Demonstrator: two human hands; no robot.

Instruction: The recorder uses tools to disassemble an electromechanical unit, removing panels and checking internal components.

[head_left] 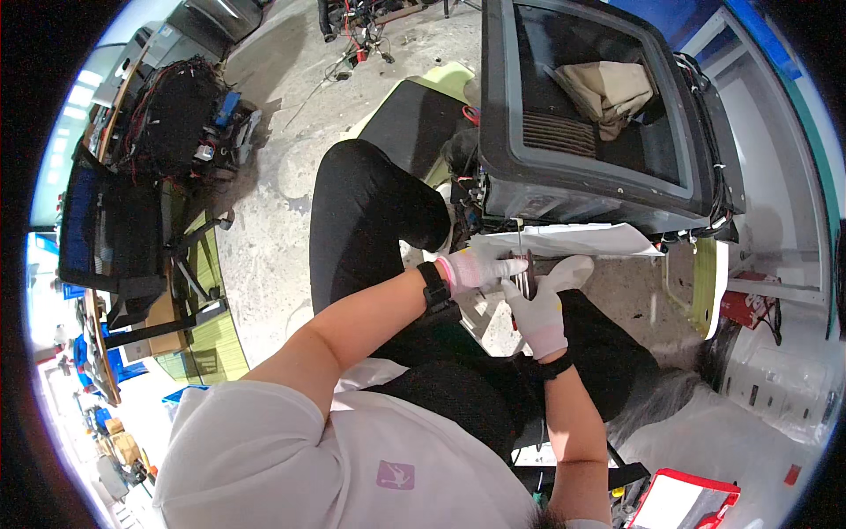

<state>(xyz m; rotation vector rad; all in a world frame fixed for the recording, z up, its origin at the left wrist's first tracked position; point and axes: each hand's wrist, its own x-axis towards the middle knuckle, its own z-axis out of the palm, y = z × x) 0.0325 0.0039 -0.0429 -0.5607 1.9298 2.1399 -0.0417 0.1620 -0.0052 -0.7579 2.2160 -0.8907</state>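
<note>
My left hand (476, 268), in a white glove, reaches in from the left with its fingers closed at the handle of what looks like a screwdriver (526, 280). Around the same handle, from the right, closes my white-gloved right hand (540, 316). The tool's thin shaft points away from me, up to the lower edge of a large black machine housing (582, 196); its tip is too small to make out. Just below that edge lies a white sheet (599, 238), partly behind my hands. Inside the housing's framed opening sits a crumpled beige cloth (608, 93).
Cables (718, 159) run down the housing's right side. A black office chair (115, 229) stands at left, near a dark wire-covered unit (176, 119) on the floor. More wires (357, 40) lie farther off. A red-edged case (683, 501) is at the lower right.
</note>
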